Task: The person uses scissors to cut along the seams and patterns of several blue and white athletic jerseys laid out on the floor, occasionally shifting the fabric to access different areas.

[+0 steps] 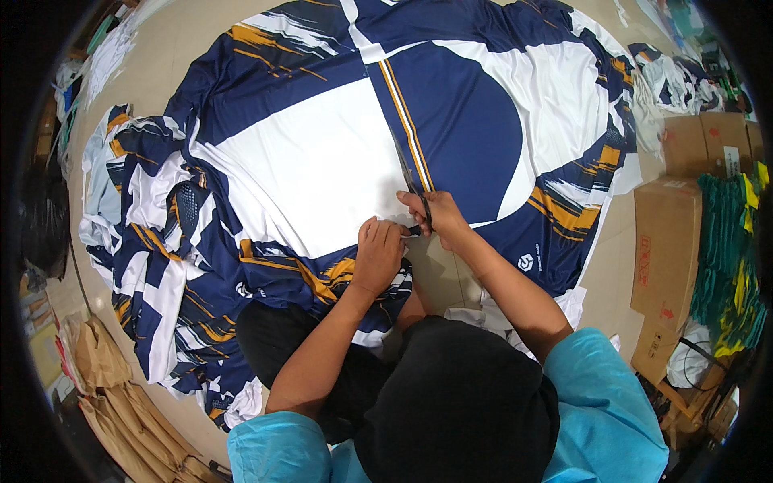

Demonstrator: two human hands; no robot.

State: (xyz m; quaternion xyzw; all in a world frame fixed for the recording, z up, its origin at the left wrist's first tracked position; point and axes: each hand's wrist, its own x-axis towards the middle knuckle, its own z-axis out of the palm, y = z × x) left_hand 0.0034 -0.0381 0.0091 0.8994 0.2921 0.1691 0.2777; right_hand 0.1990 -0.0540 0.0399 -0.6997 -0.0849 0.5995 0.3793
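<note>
- Left edge: black bag (45,221), contents hidden.
- Centre: navy-and-white fabric (306,169) spread on the floor (441,282).
- Left hand (380,253), below centre: fingers pinching the fabric's edge.
- Right hand (441,216), just beside: fingers curled around black scissors (427,212).
- Right: cardboard box (667,229), contents hidden.

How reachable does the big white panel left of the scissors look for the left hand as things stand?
Likely yes: the left hand sits at the lower edge of the white panel, with nothing apparent between them, though it appears busy pinching fabric near the scissors.
</note>
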